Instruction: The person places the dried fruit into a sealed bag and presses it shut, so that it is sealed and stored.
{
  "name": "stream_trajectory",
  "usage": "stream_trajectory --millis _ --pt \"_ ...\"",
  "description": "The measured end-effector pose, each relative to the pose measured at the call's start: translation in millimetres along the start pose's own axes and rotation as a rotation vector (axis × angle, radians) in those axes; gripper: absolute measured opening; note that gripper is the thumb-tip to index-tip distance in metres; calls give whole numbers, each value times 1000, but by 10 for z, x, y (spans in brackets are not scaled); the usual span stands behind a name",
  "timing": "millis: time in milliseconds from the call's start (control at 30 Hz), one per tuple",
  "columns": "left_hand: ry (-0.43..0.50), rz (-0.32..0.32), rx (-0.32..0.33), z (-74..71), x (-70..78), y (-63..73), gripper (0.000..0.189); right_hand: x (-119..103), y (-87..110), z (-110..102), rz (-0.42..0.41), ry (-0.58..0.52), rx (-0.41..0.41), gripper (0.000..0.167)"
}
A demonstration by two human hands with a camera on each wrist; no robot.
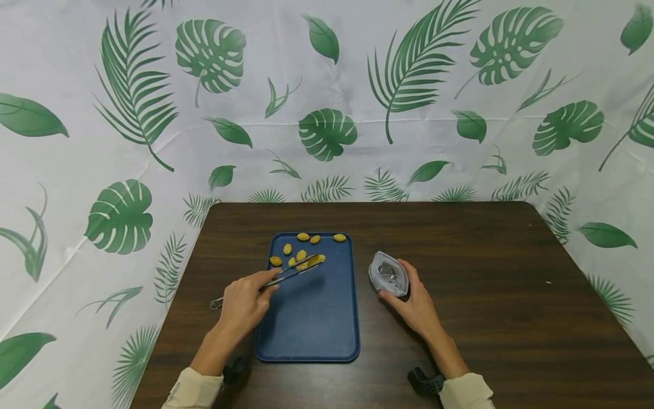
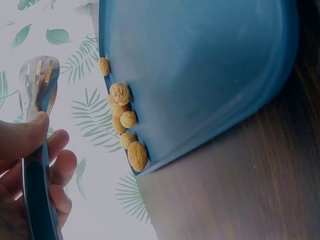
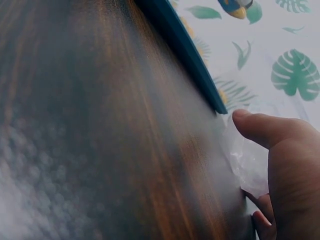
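Observation:
My left hand [image 1: 244,302] grips metal tongs [image 1: 293,276] with slotted heads, held above the upper part of a blue tray [image 1: 306,329]. Something yellow shows at the tongs' tips in the head view; whether they pinch it I cannot tell. Around them on the tray lie several yellow-brown, wrinkled oval pieces [image 2: 119,93], like nuts or dried fruit. To the right of the tray, my right hand [image 1: 418,304] holds a clear plastic container [image 1: 389,274] between thumb and fingers. In the right wrist view the container [image 3: 249,160] is partly hidden by the hand.
The tray lies on a dark brown wooden table [image 1: 490,295]. Behind and beside the table hangs a white cloth [image 1: 286,51] printed with green leaves. Dark wrist straps [image 1: 426,382] sit by the light sleeves.

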State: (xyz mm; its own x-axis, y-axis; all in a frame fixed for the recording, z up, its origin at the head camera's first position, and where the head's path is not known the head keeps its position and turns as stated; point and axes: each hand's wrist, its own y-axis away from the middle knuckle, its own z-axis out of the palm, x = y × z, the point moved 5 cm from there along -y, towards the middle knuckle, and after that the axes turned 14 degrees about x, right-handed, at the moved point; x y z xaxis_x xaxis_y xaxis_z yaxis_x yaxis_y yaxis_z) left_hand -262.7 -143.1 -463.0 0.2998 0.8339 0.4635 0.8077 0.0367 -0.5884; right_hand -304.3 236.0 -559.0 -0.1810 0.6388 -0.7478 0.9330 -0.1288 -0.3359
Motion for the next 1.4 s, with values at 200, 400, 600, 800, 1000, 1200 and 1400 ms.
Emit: stream_trajectory --millis 200,400,600,800,1000,1200,1400 --pt "6 18 -8 14 44 -12 34 -11 2 -8 -4 2 4 92" --pt "14 27 -16 27 86 -30 35 4 0 3 0 9 0 92" --pt "24 42 -10 45 132 -53 36 -1 -2 6 3 2 -5 92" --pt "30 52 -16 79 184 -66 34 -18 2 -9 9 -2 -6 92" --pt "36 49 -24 107 240 -74 35 -26 4 -10 1 1 -3 92" --pt "39 55 -35 162 307 -103 34 -23 -4 -32 5 8 3 92" --pt "45 64 -37 195 331 -79 35 -26 8 -24 -10 14 1 92"
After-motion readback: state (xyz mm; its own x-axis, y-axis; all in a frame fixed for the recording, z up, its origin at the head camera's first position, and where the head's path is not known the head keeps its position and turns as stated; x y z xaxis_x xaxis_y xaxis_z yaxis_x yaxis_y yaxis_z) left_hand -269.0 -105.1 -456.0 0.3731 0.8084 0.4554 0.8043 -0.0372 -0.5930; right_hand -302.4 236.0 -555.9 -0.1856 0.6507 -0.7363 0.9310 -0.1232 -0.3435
